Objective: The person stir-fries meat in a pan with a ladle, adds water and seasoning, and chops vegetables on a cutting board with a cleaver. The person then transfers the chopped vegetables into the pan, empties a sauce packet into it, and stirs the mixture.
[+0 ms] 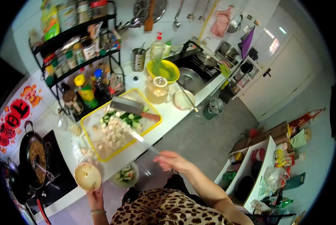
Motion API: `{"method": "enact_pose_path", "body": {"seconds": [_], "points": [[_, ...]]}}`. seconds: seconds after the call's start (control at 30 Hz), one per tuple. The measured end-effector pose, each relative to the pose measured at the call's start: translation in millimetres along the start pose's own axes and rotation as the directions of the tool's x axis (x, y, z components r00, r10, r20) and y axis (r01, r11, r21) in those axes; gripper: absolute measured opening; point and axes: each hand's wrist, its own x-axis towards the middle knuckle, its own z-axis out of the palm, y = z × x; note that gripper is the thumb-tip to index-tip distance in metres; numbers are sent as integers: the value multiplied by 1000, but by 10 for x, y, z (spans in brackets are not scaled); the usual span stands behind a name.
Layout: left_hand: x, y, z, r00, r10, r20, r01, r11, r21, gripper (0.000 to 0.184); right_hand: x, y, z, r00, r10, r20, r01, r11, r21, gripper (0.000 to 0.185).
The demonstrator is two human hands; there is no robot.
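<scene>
My left hand (95, 198) holds a pale round bowl (87, 176) by its lower edge at the counter's front. My right hand (171, 161) is closed round the handle end of a long metal utensil (141, 139), whose far end reaches over chopped pale pieces (115, 135) on a yellow-rimmed cutting board (155, 127). Chopped green vegetable (129, 119) lies beside these pieces. Across the board's far part rests a cleaver (127, 105) with a brown handle. The utensil's tip is blurred among the pale pieces.
A pan of brown food (36, 157) sits on the black stove at left. Behind the board stand a spice rack (78, 65), a glass jar (157, 92) and a yellow basin (150, 69). A sink (190, 79) lies farther right. Below the counter is a waste bin (123, 176).
</scene>
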Motion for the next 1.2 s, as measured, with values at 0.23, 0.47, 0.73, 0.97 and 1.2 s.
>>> {"method": "enact_pose_path", "body": {"seconds": [0.23,0.47,0.73,0.97,1.2], "points": [[-377,-523,1314,996,15,89,-20,998,52,45,-1056,-537,-2231,741,-335,-582,251,942,-224,23],[-357,-1432,3170,903,-160,399,123,986,116,45,-1037,-1095,-3364,735,-214,-643,157,977,-146,27],[214,-2435,4801,824,-227,518,106,961,254,45,50,-1861,-4184,868,-94,-488,88,996,-36,29],[873,-3219,5785,798,-294,526,193,951,240,59,1213,-2270,-4908,902,105,-420,-119,993,-7,27],[1319,-3716,6530,836,-349,423,302,937,176,62,1231,-2782,-5075,904,390,-173,-426,849,-312,34]]}}
